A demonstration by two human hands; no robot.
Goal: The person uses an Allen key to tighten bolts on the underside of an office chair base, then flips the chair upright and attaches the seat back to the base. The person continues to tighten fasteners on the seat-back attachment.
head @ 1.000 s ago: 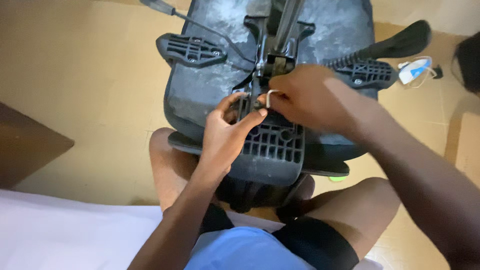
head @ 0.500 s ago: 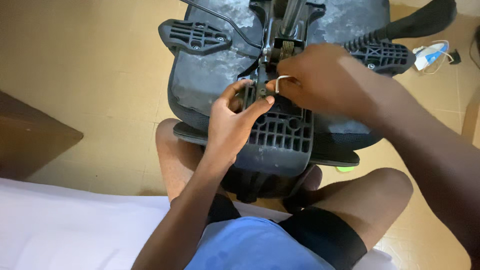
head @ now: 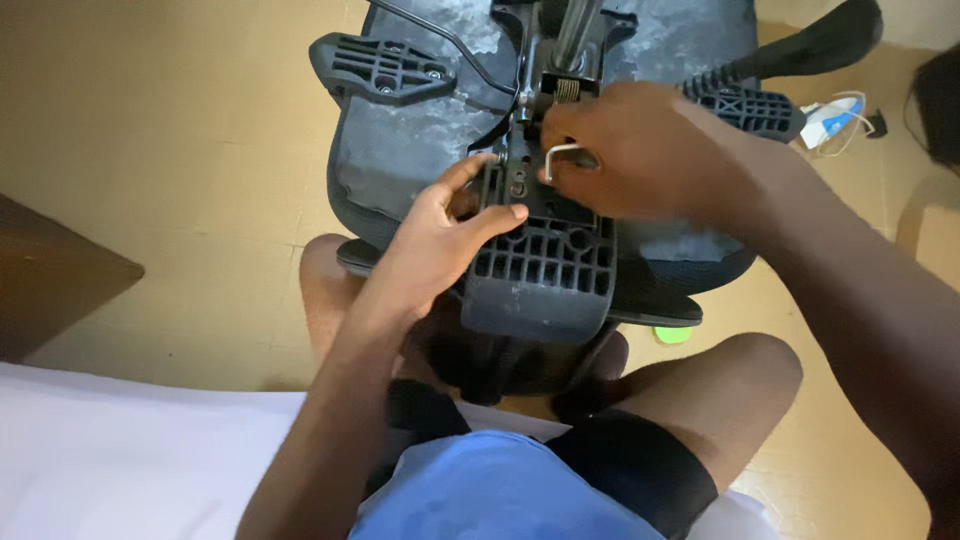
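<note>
An upturned black office chair seat rests against my knees, its underside facing me. A black ribbed plastic bracket lies on the seat's middle. My left hand grips the bracket's upper left edge, thumb across its top. My right hand holds a small silver L-shaped hex key, its short end pointing down at the bracket's top near the screw holes. The chair's metal mechanism and column sit just beyond the hands.
Two black armrest mounts stick out, one at the left and one at the right. Tan floor surrounds the chair. A white and blue object with a cable lies at the right. A dark wooden corner is at the left.
The view has shifted a little down and right. My right hand with the hex key has moved slightly up along the bracket's top; my left hand keeps its grip.
</note>
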